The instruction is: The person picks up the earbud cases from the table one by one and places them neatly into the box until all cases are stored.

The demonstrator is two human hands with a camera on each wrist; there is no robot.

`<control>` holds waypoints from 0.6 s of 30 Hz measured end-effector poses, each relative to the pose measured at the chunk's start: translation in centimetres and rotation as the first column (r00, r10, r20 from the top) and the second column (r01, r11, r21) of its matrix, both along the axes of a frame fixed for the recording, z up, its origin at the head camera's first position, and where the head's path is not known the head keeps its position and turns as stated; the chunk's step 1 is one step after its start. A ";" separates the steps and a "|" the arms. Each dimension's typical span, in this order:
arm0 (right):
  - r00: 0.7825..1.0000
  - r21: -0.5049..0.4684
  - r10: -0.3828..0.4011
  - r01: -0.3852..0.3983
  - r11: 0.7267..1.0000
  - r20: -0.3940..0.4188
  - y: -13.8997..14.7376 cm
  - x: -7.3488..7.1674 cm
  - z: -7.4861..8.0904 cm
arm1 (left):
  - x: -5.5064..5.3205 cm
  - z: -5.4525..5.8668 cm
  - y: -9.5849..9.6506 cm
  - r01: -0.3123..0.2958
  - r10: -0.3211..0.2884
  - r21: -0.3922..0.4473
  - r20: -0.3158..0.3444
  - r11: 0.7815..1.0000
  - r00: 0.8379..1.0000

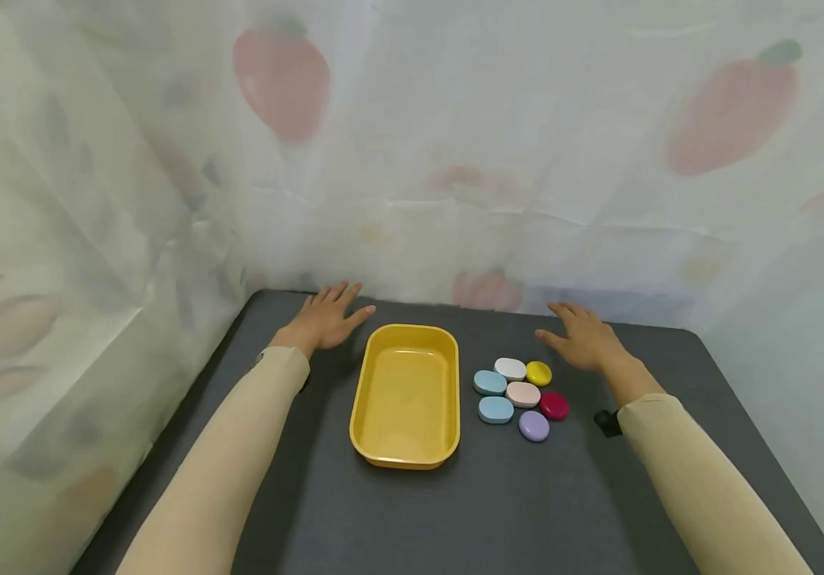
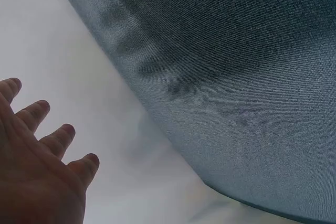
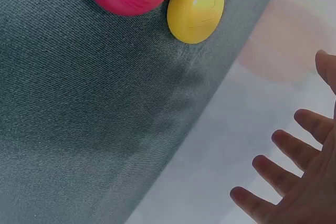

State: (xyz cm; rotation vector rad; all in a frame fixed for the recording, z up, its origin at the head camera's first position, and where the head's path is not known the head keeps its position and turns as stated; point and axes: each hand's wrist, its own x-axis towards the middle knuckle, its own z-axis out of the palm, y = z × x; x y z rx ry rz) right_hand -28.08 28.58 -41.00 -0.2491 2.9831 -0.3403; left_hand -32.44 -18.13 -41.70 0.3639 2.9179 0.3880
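A yellow rectangular tray (image 1: 405, 461) with rounded corners lies on the dark table. To its right sits a group of smooth, soap-like pieces: a white oval (image 1: 510, 368), a yellow round one (image 1: 538, 374), two light blue ovals (image 1: 496, 410), a pale pink oval (image 1: 523, 394), a crimson round one (image 1: 554, 406) and a purple round one (image 1: 533, 426). My left hand (image 1: 326, 319) hovers beyond the tray's left side, fingers spread, holding nothing. My right hand (image 1: 584, 339) is held above the table, nearest the yellow piece, its fingers spread and empty.
A pale curtain with fruit prints (image 1: 398, 160) hangs close behind the table and along the left side. The dark cloth-covered table (image 1: 412, 527) has rounded far corners. A plain pale surface (image 1: 814, 359) stands at the right.
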 end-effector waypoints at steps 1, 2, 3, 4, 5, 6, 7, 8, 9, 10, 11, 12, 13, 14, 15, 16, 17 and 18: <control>1.000 -0.004 0.000 0.000 1.000 0.004 0.0 0.1 0.0 | 0.0 0.0 0.0 0.001 -0.001 0.006 0.000 1.000 1.000; 1.000 -0.009 0.001 -0.001 1.000 0.007 0.1 0.1 0.0 | 0.0 -0.1 0.0 0.002 -0.002 0.009 0.001 1.000 1.000; 1.000 -0.014 0.003 -0.003 1.000 0.011 0.1 0.2 0.0 | 0.0 -0.1 0.1 0.002 -0.002 0.009 0.002 1.000 1.000; 1.000 -0.017 0.004 -0.003 1.000 0.014 0.2 0.2 0.0 | 0.0 -0.2 0.1 0.001 -0.001 0.011 0.002 1.000 1.000; 1.000 -0.021 0.006 -0.005 1.000 0.018 0.3 0.3 0.0 | 0.0 -0.2 0.2 0.001 -0.001 0.012 0.003 1.000 1.000; 1.000 -0.027 0.007 -0.006 1.000 0.021 0.3 0.3 0.0 | 0.0 -0.3 0.2 0.001 -0.001 0.012 0.004 1.000 1.000; 1.000 -0.031 0.008 -0.008 0.999 0.024 0.4 0.4 0.0 | 0.0 -0.3 0.2 0.001 -0.001 0.014 0.004 1.000 1.000; 1.000 -0.034 0.010 -0.009 0.999 0.025 0.5 0.4 0.0 | 0.0 -0.3 0.3 0.001 -0.001 0.012 0.005 1.000 1.000; 1.000 -0.039 0.013 -0.012 0.999 0.027 0.5 0.5 0.0 | -0.1 -0.4 0.3 0.001 -0.001 0.013 0.006 1.000 1.000; 0.999 -0.046 0.020 -0.018 0.999 0.028 0.6 0.5 0.0 | -0.1 -0.4 0.4 0.002 -0.002 0.016 0.006 1.000 1.000; 0.999 -0.055 0.025 -0.023 0.998 0.031 0.6 0.6 -0.1 | -0.1 -0.4 0.4 0.003 -0.003 0.020 0.006 1.000 1.000; 0.999 -0.063 0.032 -0.030 0.998 0.033 0.7 0.6 -0.1 | -0.1 -0.4 0.4 0.004 -0.005 0.022 0.007 1.000 1.000; 0.999 -0.070 0.038 -0.036 0.997 0.034 0.7 0.6 -0.2 | 0.0 -0.4 0.4 0.007 -0.007 0.026 0.008 1.000 1.000; 0.998 -0.078 0.045 -0.042 0.996 0.037 0.7 0.7 -0.2 | 0.0 -0.4 0.3 0.008 -0.008 0.029 0.008 1.000 1.000; 0.998 -0.085 0.050 -0.046 0.995 0.041 0.7 0.7 -0.3 | 0.1 -0.5 0.3 0.010 -0.010 0.036 0.008 0.999 1.000; 0.998 -0.089 0.055 -0.051 0.995 0.043 0.8 0.7 -0.4 | 0.1 -0.6 0.3 0.011 -0.011 0.043 0.010 0.999 1.000; 0.997 -0.092 0.058 -0.053 0.994 0.046 0.7 0.8 -0.5 | 0.1 -0.6 0.2 0.012 -0.013 0.049 0.010 0.999 1.000; 0.997 -0.095 0.060 -0.055 0.994 0.050 0.7 0.9 -0.5 | 0.2 -0.7 0.2 0.012 -0.013 0.055 0.014 0.998 1.000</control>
